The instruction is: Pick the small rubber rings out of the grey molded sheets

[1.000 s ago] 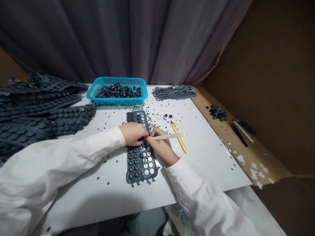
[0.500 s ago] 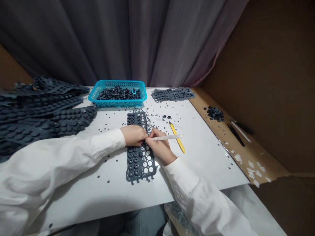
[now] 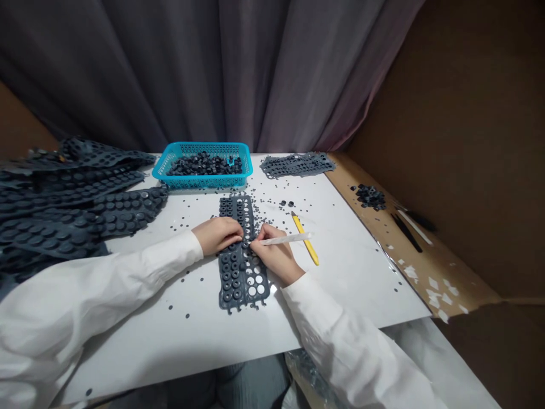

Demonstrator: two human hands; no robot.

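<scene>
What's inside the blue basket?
The blue basket holds a heap of dark round rubber pieces, with a small blue item on top. The basket floor is hidden under the heap.

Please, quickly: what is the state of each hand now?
Left hand: curled, resting on the dark rubber sheet, nothing visibly held.
Right hand: closed, holding a white stick.

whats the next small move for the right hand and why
Probably press the tip of the white stick into the next filled hole of the dark rubber sheet: the left hand pins the sheet, and neighbouring holes already show bare table.
</scene>
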